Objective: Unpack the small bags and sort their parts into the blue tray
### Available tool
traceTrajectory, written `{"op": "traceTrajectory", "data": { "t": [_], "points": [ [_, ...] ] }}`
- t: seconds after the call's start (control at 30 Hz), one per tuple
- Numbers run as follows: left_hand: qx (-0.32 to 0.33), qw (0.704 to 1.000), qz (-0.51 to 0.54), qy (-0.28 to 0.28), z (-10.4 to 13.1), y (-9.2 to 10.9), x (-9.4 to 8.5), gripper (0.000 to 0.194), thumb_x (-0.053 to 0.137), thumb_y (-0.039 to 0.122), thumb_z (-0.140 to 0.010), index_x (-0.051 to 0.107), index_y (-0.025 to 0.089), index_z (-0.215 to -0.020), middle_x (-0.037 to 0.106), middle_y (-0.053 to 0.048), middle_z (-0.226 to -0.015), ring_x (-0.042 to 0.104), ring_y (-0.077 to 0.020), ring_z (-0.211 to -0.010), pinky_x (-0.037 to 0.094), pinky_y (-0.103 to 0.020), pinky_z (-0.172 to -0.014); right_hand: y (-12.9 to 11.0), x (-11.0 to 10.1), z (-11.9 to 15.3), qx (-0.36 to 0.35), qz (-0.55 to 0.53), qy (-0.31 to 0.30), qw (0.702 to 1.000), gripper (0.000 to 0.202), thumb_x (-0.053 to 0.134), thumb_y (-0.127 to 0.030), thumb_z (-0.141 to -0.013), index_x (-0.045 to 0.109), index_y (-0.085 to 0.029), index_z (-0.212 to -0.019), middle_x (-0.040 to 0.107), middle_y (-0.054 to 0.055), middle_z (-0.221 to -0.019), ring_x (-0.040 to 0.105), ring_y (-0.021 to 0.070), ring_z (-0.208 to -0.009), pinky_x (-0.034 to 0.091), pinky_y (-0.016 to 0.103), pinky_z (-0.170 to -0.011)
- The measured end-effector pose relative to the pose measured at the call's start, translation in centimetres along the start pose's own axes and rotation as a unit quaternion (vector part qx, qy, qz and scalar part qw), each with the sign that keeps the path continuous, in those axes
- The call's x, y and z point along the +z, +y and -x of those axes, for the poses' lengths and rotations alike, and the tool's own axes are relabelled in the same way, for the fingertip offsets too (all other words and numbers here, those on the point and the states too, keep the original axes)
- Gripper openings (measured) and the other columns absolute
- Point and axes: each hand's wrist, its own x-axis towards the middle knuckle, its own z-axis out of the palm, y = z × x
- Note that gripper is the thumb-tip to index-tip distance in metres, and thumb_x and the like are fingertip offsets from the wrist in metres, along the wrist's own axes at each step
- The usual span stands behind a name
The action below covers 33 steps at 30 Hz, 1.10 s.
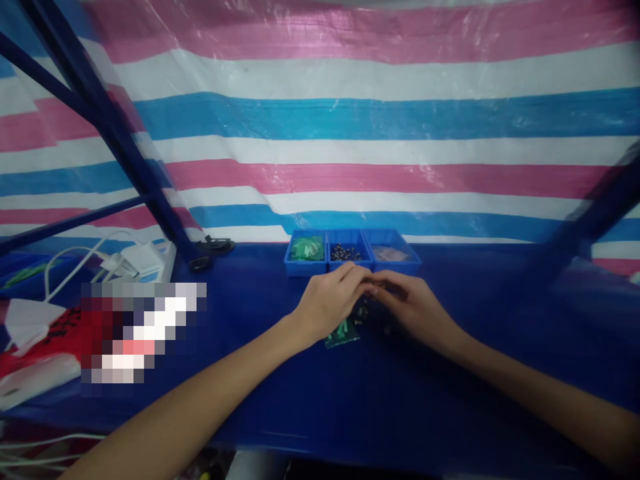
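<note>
My left hand [333, 298] and my right hand [407, 303] meet at the fingertips over the blue table [310, 393], just in front of three blue bins. Both have their fingers pressed together around something too small to make out. Beneath them lie a green packet [343, 335] and a few small dark and metallic parts [361, 312]. The left bin [306, 268] holds green packets, the middle bin [350, 237] many small dark metallic pieces, and the right bin [407, 257] flat pale pieces.
White cables [75, 250] and a power strip [167, 261] lie at the left, near a red bag [60, 337]. A dark object [201, 263] sits by the blue frame post [150, 180]. Striped sheeting [350, 120] hangs behind the table.
</note>
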Motion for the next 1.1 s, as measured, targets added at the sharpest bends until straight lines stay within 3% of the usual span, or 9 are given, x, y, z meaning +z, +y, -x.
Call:
{"op": "traceTrajectory", "data": {
  "t": [0.47,0.83,1.1],
  "points": [
    [-0.001,1.000,-0.011,-0.016,0.08,-0.12,0.02,0.027,0.035,0.026,-0.105,0.052,0.020,-0.125,0.063,-0.005,-0.113,0.065,-0.0144,-0.098,0.055,-0.026,-0.080,0.07,-0.30,-0.22,0.012,0.004,0.018,1.000,0.017,0.056,-0.034,-0.094,0.065,-0.020,-0.090,0.067,0.002,-0.083,0.061,0.0175,-0.078,0.052,0.029,-0.071],
    [-0.013,1.000,-0.009,-0.026,-0.05,-0.03,-0.25,0.022,0.040,0.032,-0.103,0.054,0.017,-0.112,0.064,-0.006,-0.107,0.064,-0.0154,-0.088,0.052,-0.026,-0.072,0.34,-0.23,-0.08,-0.003,0.018,0.065,0.998,0.014,0.060,-0.036,-0.091,0.063,-0.022,-0.093,0.067,0.003,-0.085,0.063,0.0179,-0.077,0.052,0.028,-0.067],
    [-0.028,0.997,-0.047,-0.051,-0.08,0.30,-0.14,0.030,0.032,0.037,-0.105,0.055,0.017,-0.102,0.062,-0.003,-0.095,0.061,-0.0145,-0.077,0.048,-0.025,-0.065,0.21,-0.60,0.07,-0.047,0.102,0.041,0.993,0.014,0.050,-0.027,-0.097,0.064,-0.023,-0.099,0.070,0.002,-0.090,0.067,0.0177,-0.080,0.051,0.029,-0.070]
  ]
}}
